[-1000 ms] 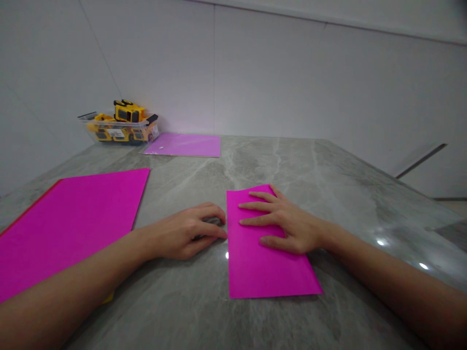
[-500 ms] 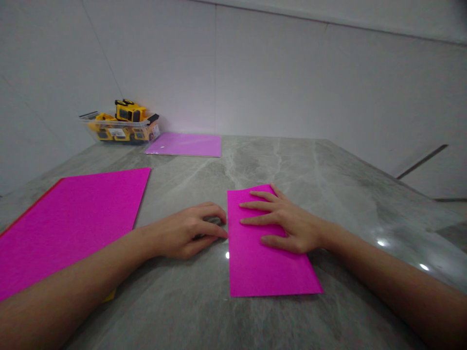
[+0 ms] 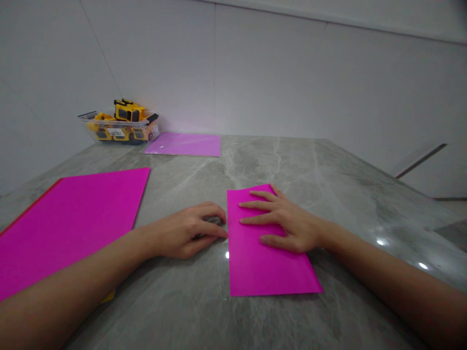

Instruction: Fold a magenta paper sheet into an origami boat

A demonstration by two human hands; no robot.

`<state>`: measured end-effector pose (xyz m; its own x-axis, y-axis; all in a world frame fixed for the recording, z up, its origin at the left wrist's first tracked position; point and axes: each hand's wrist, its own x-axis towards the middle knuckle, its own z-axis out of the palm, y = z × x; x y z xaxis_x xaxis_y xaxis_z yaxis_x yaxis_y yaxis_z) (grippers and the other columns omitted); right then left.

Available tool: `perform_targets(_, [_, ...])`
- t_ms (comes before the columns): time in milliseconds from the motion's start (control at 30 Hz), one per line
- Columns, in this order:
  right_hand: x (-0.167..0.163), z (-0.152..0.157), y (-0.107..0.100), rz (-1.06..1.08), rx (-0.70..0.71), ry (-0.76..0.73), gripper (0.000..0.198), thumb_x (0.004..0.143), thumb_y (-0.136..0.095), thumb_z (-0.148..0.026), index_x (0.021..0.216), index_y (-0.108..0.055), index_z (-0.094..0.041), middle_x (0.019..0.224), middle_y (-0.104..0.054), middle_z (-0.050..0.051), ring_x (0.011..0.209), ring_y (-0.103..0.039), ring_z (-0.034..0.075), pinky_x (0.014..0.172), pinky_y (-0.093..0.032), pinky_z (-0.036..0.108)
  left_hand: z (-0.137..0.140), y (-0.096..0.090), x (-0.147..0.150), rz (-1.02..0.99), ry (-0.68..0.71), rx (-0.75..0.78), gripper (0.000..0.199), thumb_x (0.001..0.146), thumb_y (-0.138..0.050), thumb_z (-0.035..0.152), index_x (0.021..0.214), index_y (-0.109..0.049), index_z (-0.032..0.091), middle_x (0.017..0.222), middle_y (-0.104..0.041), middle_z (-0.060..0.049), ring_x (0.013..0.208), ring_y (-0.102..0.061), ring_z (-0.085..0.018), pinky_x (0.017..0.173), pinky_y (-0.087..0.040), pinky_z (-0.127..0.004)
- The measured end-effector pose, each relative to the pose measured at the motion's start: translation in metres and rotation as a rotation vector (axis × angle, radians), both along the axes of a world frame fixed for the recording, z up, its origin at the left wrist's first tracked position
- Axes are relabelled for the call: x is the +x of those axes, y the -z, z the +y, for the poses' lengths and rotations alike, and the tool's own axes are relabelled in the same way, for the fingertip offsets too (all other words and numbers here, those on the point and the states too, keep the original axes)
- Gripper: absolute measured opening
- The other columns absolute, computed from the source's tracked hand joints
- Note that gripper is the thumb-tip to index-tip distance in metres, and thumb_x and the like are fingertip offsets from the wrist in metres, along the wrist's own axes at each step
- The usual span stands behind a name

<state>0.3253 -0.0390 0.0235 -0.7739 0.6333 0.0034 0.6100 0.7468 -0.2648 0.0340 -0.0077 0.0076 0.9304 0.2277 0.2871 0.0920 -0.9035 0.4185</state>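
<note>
A bright magenta sheet of paper [image 3: 270,277] lies on the grey marbled table in front of me, narrower at its far end. Whether it is folded double, I cannot tell. My right hand [image 3: 280,221] rests flat across its right half, fingers spread. Beside the left edge, my left hand [image 3: 193,228] lies on the table with bent fingers apart and nothing between them. Its fingertips are at or just short of the paper's edge. A larger stack of magenta paper [image 3: 83,214] is at the left, partly covered by my left forearm, with red and yellow showing at its edges.
At the back left, a clear plastic bin [image 3: 120,131] holds yellow toy vehicles [image 3: 129,112]. Next to it a purple sheet or pack [image 3: 186,145] lies near the white wall [image 3: 270,73]. The grey table [image 3: 280,155] has its right edge slanting toward me.
</note>
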Motion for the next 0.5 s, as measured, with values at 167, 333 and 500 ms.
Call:
perform_targets(167, [0.0000,-0.0002,-0.0001,-0.013,0.004,-0.001,0.051,0.088,-0.055,-0.049,0.136,-0.053,-0.033,0.150,-0.042,0.004,0.141,-0.023,0.040,0.108,-0.003,0.071,0.0000,0.0002,-0.0001,0.004,0.001,-0.002,0.032,0.091,-0.048,0.009,0.116,-0.066,0.019,0.116,-0.058,-0.013,0.111,-0.055,-0.023,0.098,-0.047,-0.040])
perform_targets(333, [-0.0004,-0.0006,-0.0004,0.012,0.005,0.002,0.050,0.087,-0.057,-0.046,0.135,-0.055,-0.032,0.148,-0.044,0.005,0.140,-0.025,0.040,0.109,-0.004,0.070,-0.0006,0.0001,-0.0001,-0.016,0.000,-0.007,0.032,0.090,-0.049,0.010,0.116,-0.066,0.020,0.116,-0.059,-0.013,0.110,-0.055,-0.023,0.097,-0.047,-0.041])
perform_targets(500, [0.0001,-0.0005,-0.0002,0.008,-0.005,0.002,0.051,0.087,-0.057,-0.047,0.135,-0.054,-0.032,0.149,-0.043,0.005,0.141,-0.024,0.040,0.109,-0.004,0.070,-0.0009,-0.0003,-0.0005,-0.012,0.000,-0.008,0.033,0.090,-0.049,0.009,0.116,-0.066,0.020,0.117,-0.059,-0.013,0.110,-0.055,-0.023,0.097,-0.048,-0.041])
